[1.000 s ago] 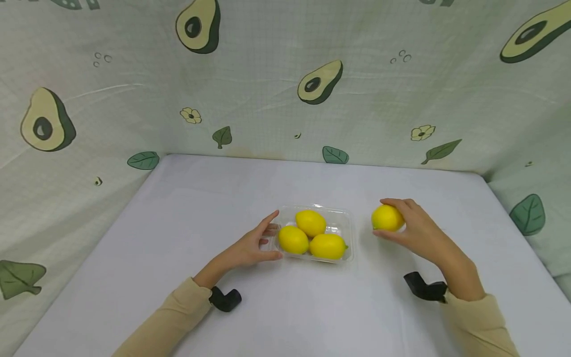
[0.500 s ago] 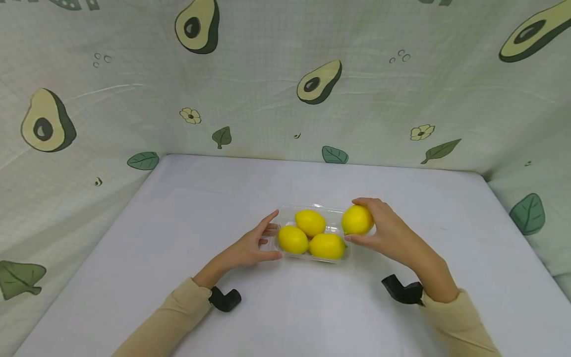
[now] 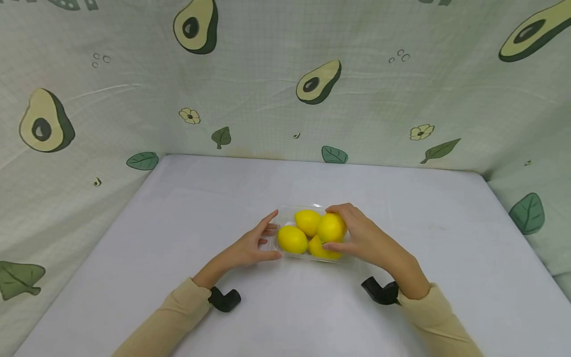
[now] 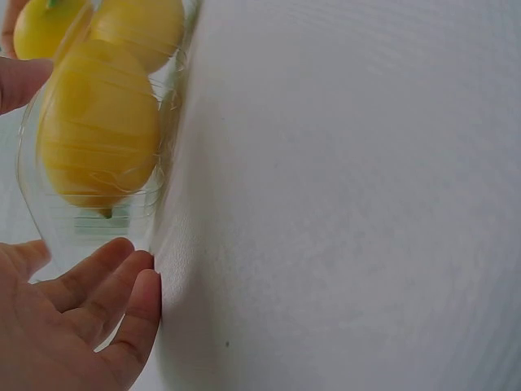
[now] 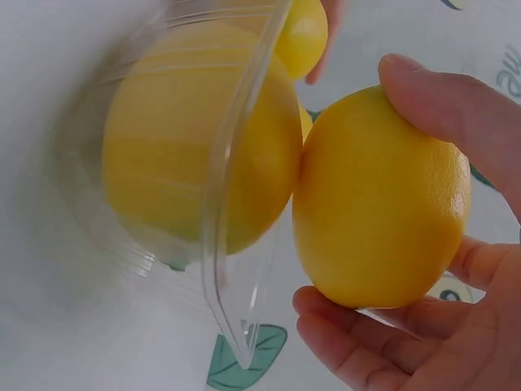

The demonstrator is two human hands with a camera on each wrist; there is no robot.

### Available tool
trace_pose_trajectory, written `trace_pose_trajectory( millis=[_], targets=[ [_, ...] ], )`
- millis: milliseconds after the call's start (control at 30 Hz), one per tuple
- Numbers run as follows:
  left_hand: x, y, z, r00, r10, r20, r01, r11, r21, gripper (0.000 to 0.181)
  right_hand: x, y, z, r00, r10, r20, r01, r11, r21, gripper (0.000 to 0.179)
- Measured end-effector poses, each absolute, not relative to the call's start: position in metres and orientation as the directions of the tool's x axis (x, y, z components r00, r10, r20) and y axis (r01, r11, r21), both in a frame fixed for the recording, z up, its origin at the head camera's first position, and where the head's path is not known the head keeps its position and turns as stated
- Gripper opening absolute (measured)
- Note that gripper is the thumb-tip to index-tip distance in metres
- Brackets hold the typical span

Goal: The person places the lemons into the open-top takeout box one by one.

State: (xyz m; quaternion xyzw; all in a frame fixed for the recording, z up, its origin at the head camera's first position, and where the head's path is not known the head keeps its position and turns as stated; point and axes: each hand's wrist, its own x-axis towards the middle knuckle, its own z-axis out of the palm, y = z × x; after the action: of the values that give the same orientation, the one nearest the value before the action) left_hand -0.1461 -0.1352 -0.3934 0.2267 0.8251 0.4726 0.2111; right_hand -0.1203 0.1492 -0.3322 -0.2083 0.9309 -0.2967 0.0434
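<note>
My right hand [image 3: 368, 240] grips a yellow lemon [image 3: 331, 227] between thumb and fingers, above the right half of a clear plastic tray [image 3: 285, 216]. In the right wrist view, the held lemon [image 5: 378, 204] is level with the tray's rim and right up against another lemon [image 5: 187, 147] inside. Three lemons lie in the tray; the held one partly covers the near-right lemon [image 3: 317, 249]. At the tray's left end, my left hand [image 3: 247, 250] has its fingers spread, thumb at the near corner and index finger at the far one. Its fingers [image 4: 106, 285] look nearly straight.
A white cloth covers the table [image 3: 223, 188]. Behind it and at both sides hangs a pale curtain [image 3: 258, 79] printed with avocados and leaves. A black camera mount sits at each wrist, the right one [image 3: 379, 291] close over the table.
My right hand has carried the lemon leftward from beside the tray to over its right half. My left hand and the tray have stayed in place.
</note>
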Motion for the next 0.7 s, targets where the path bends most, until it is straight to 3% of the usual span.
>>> trace_pose_trajectory(
  millis=[233, 700],
  targets=[
    [-0.147, -0.135, -0.393, -0.807, 0.576, -0.129, 0.182, 0.452, 0.873, 0.097, -0.122, 0.14, -0.335, -0.887, -0.451, 0.1, -0.43, 0.728, -0.533, 0.071],
    [-0.147, -0.136, -0.393, -0.808, 0.574, -0.129, 0.184, 0.455, 0.871, 0.097, -0.125, 0.121, -0.334, -0.855, -0.513, 0.071, -0.476, 0.724, -0.5, 0.073]
  ],
)
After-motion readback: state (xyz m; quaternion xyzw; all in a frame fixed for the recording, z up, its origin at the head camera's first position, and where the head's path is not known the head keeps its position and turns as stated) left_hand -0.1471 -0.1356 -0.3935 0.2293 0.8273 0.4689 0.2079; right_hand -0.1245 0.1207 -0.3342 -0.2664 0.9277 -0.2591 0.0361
